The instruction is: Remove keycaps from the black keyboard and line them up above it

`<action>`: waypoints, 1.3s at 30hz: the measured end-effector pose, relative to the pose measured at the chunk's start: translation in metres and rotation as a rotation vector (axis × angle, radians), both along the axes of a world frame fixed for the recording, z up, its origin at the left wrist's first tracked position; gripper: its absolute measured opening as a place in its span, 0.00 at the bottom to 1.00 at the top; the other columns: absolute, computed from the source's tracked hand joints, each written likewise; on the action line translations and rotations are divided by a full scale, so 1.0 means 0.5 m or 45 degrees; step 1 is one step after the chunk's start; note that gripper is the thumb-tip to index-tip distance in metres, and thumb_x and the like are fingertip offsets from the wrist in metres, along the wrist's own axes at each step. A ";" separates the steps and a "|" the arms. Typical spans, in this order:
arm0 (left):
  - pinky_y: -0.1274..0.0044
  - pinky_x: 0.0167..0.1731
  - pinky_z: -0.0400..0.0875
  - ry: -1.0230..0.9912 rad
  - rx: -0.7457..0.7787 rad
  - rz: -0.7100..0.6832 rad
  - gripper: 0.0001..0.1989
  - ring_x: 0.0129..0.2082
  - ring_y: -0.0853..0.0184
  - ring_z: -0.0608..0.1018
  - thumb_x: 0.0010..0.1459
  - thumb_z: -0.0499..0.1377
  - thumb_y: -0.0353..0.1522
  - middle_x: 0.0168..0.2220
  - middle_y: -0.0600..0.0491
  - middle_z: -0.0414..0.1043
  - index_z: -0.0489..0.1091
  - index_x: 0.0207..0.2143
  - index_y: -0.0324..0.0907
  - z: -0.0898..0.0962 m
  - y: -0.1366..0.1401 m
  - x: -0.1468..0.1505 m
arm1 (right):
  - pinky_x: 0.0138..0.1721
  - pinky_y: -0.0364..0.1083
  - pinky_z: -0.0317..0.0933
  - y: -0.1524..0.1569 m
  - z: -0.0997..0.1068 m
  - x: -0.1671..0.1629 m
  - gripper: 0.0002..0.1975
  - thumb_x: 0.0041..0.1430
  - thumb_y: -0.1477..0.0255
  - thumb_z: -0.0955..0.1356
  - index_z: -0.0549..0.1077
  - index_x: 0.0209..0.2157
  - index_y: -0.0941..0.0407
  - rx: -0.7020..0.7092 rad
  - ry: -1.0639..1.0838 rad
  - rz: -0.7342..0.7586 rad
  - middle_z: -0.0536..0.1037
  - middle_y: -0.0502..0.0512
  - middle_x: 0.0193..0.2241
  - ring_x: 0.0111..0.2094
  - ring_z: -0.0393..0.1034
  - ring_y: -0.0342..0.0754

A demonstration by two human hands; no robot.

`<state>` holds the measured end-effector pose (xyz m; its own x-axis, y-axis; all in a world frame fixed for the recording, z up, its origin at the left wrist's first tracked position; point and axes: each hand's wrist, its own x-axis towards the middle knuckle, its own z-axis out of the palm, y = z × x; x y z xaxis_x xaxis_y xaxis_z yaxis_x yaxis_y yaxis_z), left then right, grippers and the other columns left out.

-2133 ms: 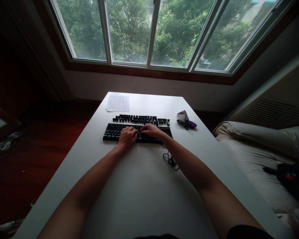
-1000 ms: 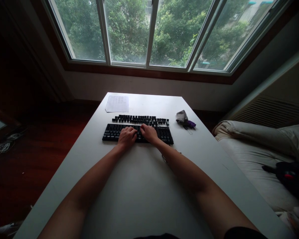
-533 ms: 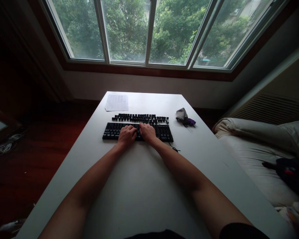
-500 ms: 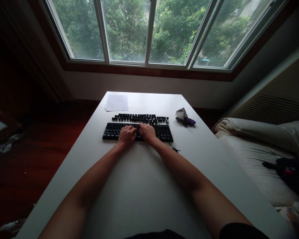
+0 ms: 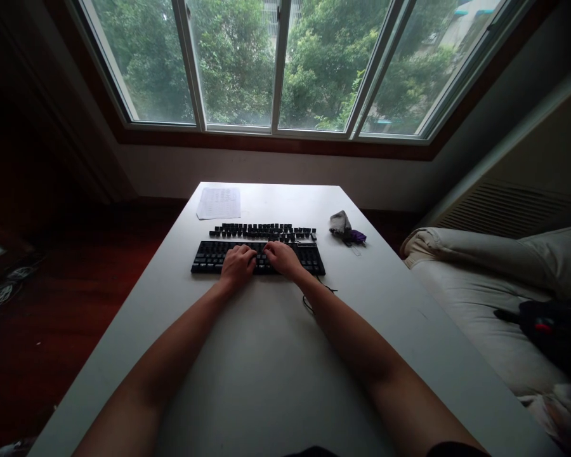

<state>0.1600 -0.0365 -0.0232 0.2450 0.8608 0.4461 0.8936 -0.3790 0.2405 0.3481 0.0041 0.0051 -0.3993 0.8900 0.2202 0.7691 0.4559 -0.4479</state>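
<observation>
Worktop (image 5: 266, 381): a white surface stretches away in front of you, carrying everything near your hands.
Window (image 5: 276, 70): beyond the far edge, four panes in pale frames look out on leafy green trees.
Couch (image 5: 461, 304): a pale cushioned seat lies along your right, beside the worktop.
Dark bundle (image 5: 552, 336): it lies on the couch, a red spot on it, partly cut off at the right edge.
Keyboard (image 5: 261, 264): black and wide, it lies flat on the worktop straight ahead, beneath both your hands.
Loose keys (image 5: 261, 229): small black pieces line up in uneven rows just behind the keyboard, apart from it.
Paper (image 5: 219, 203): a pale printed sheet lies flat near the far left corner.
Right hand (image 5: 283, 257): over the keyboard's middle, fingers bent, tips gathered close to the thumb; you cannot tell whether they pinch anything.
Left hand (image 5: 238, 263): just beside the right, over the keyboard, fingers curled and close together; whether they hold a key cannot be told.
Grey cloth (image 5: 339, 222): crumpled, right of the loose keys.
Purple item (image 5: 356, 237): small and bunched, against the cloth.
Cable (image 5: 307, 303): thin and black, partly hidden by your right forearm.
</observation>
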 end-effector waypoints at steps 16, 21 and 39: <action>0.64 0.50 0.64 0.000 0.071 -0.048 0.12 0.48 0.57 0.71 0.64 0.53 0.30 0.45 0.48 0.74 0.75 0.45 0.46 0.008 -0.004 -0.005 | 0.50 0.49 0.59 -0.056 -0.010 0.040 0.14 0.67 0.70 0.58 0.74 0.40 0.54 0.334 0.235 -0.111 0.74 0.58 0.40 0.45 0.66 0.53; 0.64 0.47 0.64 0.207 0.084 -0.221 0.12 0.45 0.57 0.71 0.65 0.52 0.29 0.43 0.46 0.73 0.74 0.43 0.45 0.010 -0.029 0.044 | 0.51 0.49 0.58 0.001 -0.006 0.125 0.15 0.67 0.70 0.57 0.74 0.38 0.56 0.412 0.234 -0.295 0.75 0.60 0.38 0.45 0.66 0.54; 0.63 0.52 0.63 0.094 0.038 -0.234 0.17 0.52 0.55 0.69 0.63 0.56 0.35 0.52 0.46 0.70 0.70 0.55 0.45 0.002 -0.023 0.045 | 0.49 0.47 0.59 0.072 -0.023 0.047 0.11 0.67 0.69 0.63 0.76 0.41 0.55 0.145 -0.159 -0.329 0.76 0.60 0.42 0.45 0.69 0.52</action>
<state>0.1822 -0.0480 -0.0224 0.4296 0.7854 0.4456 0.8236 -0.5431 0.1633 0.3716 0.0400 -0.0065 -0.1931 0.9380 0.2879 0.9121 0.2798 -0.2997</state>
